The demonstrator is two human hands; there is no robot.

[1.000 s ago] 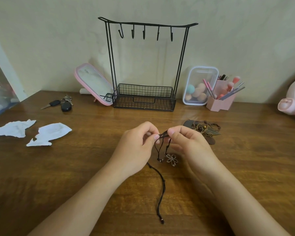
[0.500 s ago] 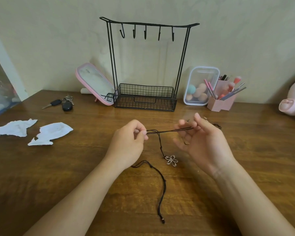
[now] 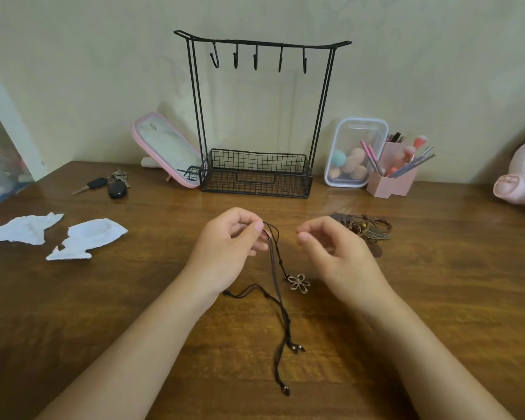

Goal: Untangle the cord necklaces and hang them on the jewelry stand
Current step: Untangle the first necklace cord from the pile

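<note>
The left hand [image 3: 225,253] pinches a dark cord necklace [image 3: 286,324] between thumb and forefinger, its fingers [image 3: 259,226] clamped on the strands just above the worktop [image 3: 437,283]. From that pinch the cords fall toward the near side and trail across the wood, ending in small beads; a flower pendant [image 3: 299,282] lies flat between the two wrists. The right hand [image 3: 340,256] hovers just right of the cords, fingers loosely curled and apart, gripping nothing. Beyond it sits a tangled heap of brown necklaces [image 3: 365,230] (partly hidden by the knuckles). The black wire jewelry stand [image 3: 256,177] stands at the far edge against the wall, with a pink mirror [image 3: 167,150] leaning on its left and keys [image 3: 112,184] farther left.
</note>
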